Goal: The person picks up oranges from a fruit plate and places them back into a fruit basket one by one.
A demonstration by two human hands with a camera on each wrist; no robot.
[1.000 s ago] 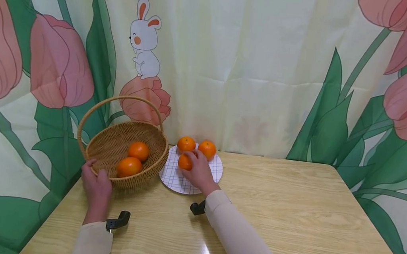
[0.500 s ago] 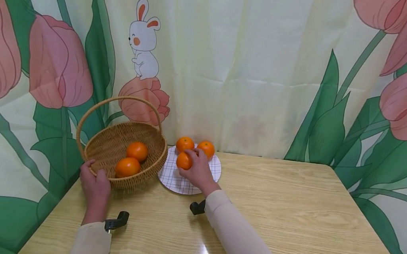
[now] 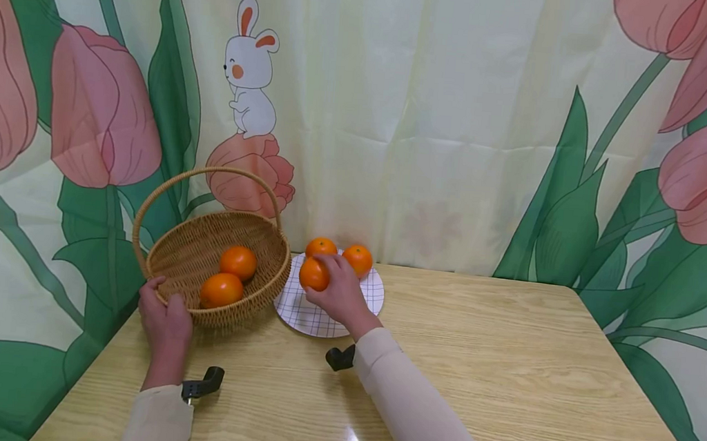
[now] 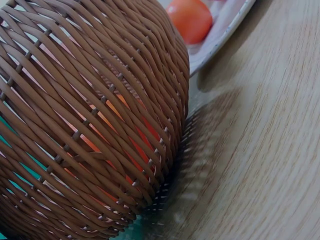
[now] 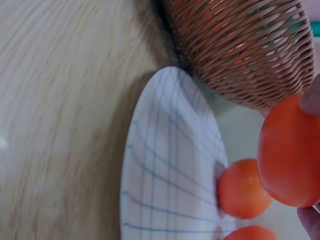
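Note:
My left hand [image 3: 165, 320] grips the near-left rim of a brown wicker basket [image 3: 179, 252] with a tall arched handle, tilting its mouth toward me. Two mandarins [image 3: 222, 291] lie inside it; through the weave in the left wrist view they show as orange patches. Over a white plate with a blue grid [image 3: 296, 311], my right hand [image 3: 344, 294] pinches a mandarin [image 3: 314, 274] between thumb and fingers. In the right wrist view this held mandarin [image 5: 289, 152] is above the plate's surface. Two more mandarins [image 3: 358, 259] rest at the plate's far side.
The wooden table [image 3: 473, 368] extends to the right of the plate. A curtain [image 3: 461, 118] printed with tulips and a rabbit hangs behind it. Each wrist carries a black camera mount [image 3: 206, 383]. The basket's right side stands close beside the plate.
My right hand has lifted its mandarin slightly and moved it a little left toward the basket. The left hand and basket have stayed in place.

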